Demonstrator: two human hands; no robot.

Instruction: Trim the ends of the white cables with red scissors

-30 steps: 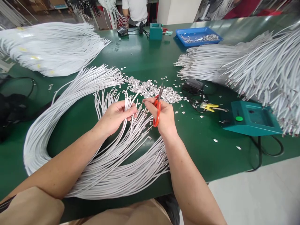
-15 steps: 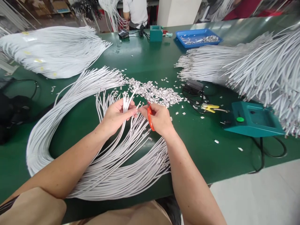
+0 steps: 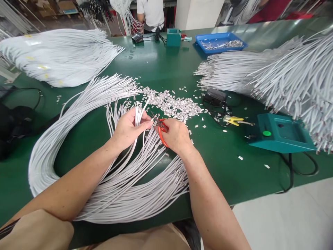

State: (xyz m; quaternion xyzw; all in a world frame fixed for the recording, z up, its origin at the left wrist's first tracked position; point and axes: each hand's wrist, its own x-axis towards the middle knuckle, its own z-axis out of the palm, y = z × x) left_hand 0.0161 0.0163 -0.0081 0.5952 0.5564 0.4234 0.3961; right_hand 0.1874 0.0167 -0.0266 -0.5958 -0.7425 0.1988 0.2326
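Several white cables stand up out of my left hand, which is closed around them with thumb and fingers pinching near the ends. My right hand grips red-handled scissors; their dark blades point up and left, close to my left thumb and the cable ends. Below both hands a long bundle of white cables curves over the green table. Just beyond the hands lies a heap of small silvery-white pieces. Whether the blades touch a cable I cannot tell.
Another cable bundle lies back left, and large stacks of cables fill the right. A teal device, yellow-handled pliers, a black adapter and a blue tray stand about. A person in white is behind the table.
The scissors have turned in my right hand, so their blades now show, pointing up and left beside my left thumb. My left hand stays almost where it was with the cables.
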